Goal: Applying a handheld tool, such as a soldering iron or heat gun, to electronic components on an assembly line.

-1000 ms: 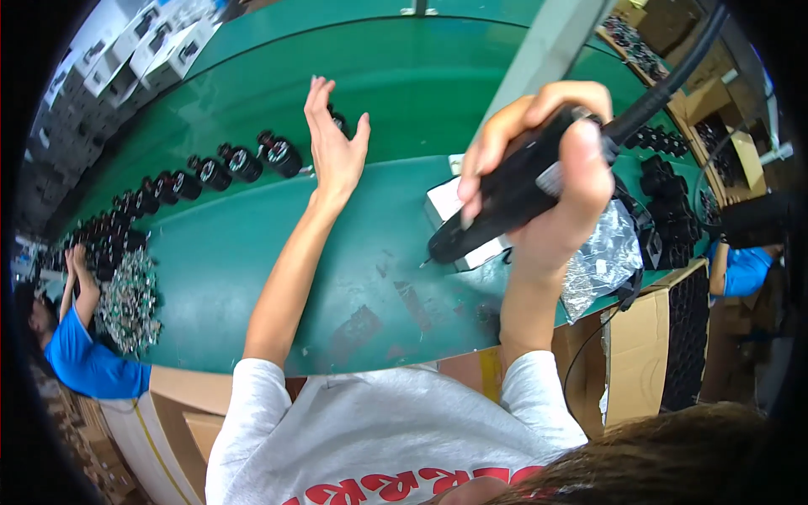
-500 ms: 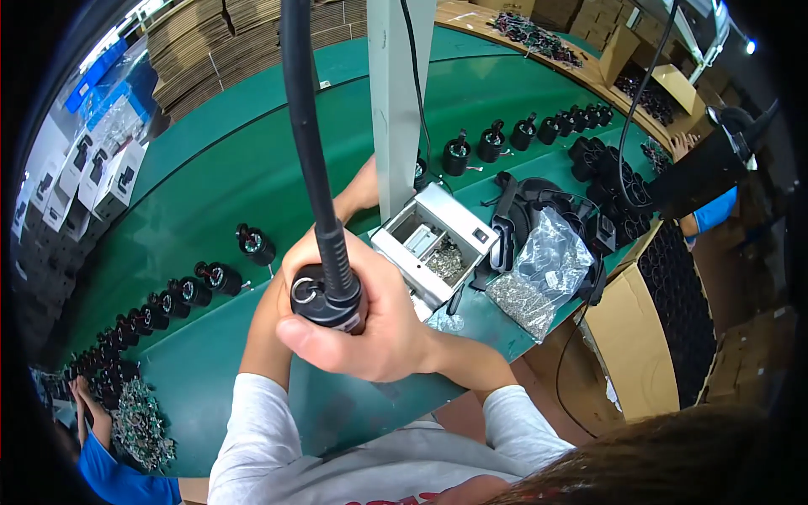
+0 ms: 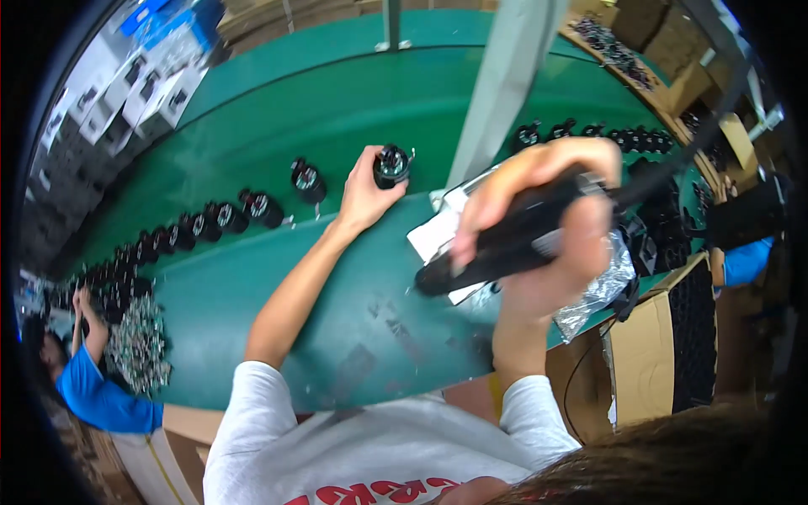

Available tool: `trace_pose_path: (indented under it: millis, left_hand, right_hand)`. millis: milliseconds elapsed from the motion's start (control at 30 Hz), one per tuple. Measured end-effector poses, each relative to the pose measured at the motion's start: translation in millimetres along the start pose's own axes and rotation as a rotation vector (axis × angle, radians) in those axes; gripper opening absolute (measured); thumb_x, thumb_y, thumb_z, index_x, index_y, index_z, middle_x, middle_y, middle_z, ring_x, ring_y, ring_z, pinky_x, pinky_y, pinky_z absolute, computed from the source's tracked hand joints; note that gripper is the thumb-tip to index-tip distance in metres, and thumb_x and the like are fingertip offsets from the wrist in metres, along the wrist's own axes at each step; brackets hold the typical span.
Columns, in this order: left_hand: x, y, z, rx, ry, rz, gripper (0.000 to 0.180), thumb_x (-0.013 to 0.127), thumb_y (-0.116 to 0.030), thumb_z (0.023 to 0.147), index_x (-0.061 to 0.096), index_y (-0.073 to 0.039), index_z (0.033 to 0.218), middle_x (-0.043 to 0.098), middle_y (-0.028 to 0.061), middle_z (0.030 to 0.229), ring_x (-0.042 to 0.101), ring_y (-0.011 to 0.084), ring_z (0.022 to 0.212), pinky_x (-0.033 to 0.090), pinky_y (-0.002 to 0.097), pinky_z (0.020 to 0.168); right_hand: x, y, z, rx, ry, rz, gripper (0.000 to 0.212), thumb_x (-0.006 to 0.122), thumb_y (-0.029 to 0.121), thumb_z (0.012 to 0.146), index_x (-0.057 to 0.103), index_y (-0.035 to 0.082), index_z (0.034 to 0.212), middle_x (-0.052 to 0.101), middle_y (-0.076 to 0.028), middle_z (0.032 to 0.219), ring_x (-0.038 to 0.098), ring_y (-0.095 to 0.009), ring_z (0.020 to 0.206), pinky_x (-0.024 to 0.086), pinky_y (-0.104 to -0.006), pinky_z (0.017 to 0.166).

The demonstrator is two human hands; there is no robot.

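Observation:
My left hand (image 3: 365, 198) is closed around a black round housing (image 3: 390, 168) with a circuit board showing in its open top, over the middle of the green bench (image 3: 278, 328). My right hand (image 3: 581, 252), smeared by motion, grips a black electric screwdriver (image 3: 526, 227). The driver lies tilted, its narrow end toward the lower left and its cable running off to the upper right. Behind the right hand, a white screw dispenser (image 3: 433, 234) is mostly hidden. Left of my left hand stands a similar black housing (image 3: 307, 181), nearest in a row of several.
A grey metal post (image 3: 505, 93) rises behind the dispenser. To the right lie a clear plastic bag (image 3: 589, 299) and more black housings (image 3: 560, 130). A heap of small wired parts (image 3: 143, 345) sits at the left, near a person in blue (image 3: 105, 383). An open carton (image 3: 644, 345) stands lower right.
The screwdriver has swung from upright to tilted and moved right with my right hand. My left hand, partly behind the post before, now shows in full with a housing. The view has shifted.

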State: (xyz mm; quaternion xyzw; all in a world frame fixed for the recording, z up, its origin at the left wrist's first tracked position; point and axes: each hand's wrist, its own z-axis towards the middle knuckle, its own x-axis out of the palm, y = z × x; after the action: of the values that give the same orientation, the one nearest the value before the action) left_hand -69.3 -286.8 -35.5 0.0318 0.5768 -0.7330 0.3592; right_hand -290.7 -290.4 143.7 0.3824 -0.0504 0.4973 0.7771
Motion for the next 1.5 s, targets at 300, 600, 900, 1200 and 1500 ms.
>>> trace_pose_path:
  millis: [300, 600, 900, 1200, 1500]
  left_hand:
    - [-59.1, -21.7, -121.7, 0.004, 0.508, -0.301, 0.057, 0.076, 0.007, 0.067, 0.057, -0.005, 0.120, 0.068, 0.0083, 0.125, 0.066, 0.0227, 0.102, 0.052, 0.0347, 0.093]
    - [-56.7, -17.5, -126.3, 0.017, 0.555, -0.377, 0.057, 0.074, 0.006, 0.064, 0.062, -0.006, 0.118, 0.070, 0.0050, 0.127, 0.067, 0.0220, 0.102, 0.053, 0.0331, 0.094]
    - [-57.9, -21.6, -124.8, 0.000, 0.556, -0.404, 0.051, 0.076, 0.007, 0.063, 0.062, -0.004, 0.111, 0.070, 0.0070, 0.121, 0.065, 0.0213, 0.096, 0.051, 0.0326, 0.089]
    - [-56.2, -17.7, -124.2, 0.003, 0.568, -0.399, 0.051, 0.076, 0.006, 0.063, 0.062, -0.004, 0.111, 0.070, 0.0067, 0.121, 0.065, 0.0212, 0.095, 0.051, 0.0324, 0.089]
    - [-56.8, -15.8, -125.1, -0.024, 0.578, -0.397, 0.052, 0.076, 0.005, 0.063, 0.062, -0.005, 0.112, 0.070, 0.0067, 0.123, 0.065, 0.0217, 0.098, 0.051, 0.0326, 0.091]
  right_hand:
    - [-10.6, -25.1, 10.4, 0.082, 0.068, 0.080, 0.037, 0.034, 0.039, 0.106, 0.051, 0.006, 0.111, 0.061, -0.019, 0.078, 0.065, -0.030, 0.058, 0.047, -0.0306, 0.038]
    - [-6.6, -51.7, 3.2, 0.185, 0.229, -0.064, 0.038, 0.033, 0.038, 0.104, 0.053, 0.006, 0.112, 0.063, -0.019, 0.081, 0.065, -0.030, 0.060, 0.049, -0.0317, 0.042]
    - [-5.6, -55.4, 2.5, 0.218, 0.206, -0.086, 0.038, 0.034, 0.040, 0.103, 0.054, 0.007, 0.109, 0.064, -0.018, 0.082, 0.065, -0.030, 0.060, 0.050, -0.0322, 0.045]
    - [-8.3, -63.1, 2.7, 0.234, 0.193, -0.024, 0.040, 0.035, 0.041, 0.103, 0.056, 0.007, 0.110, 0.063, -0.018, 0.082, 0.065, -0.029, 0.061, 0.050, -0.0320, 0.045]
    - [-8.6, -66.0, 4.4, 0.247, 0.174, 0.112, 0.043, 0.034, 0.041, 0.102, 0.058, 0.007, 0.112, 0.063, -0.017, 0.083, 0.065, -0.029, 0.062, 0.049, -0.0317, 0.045]
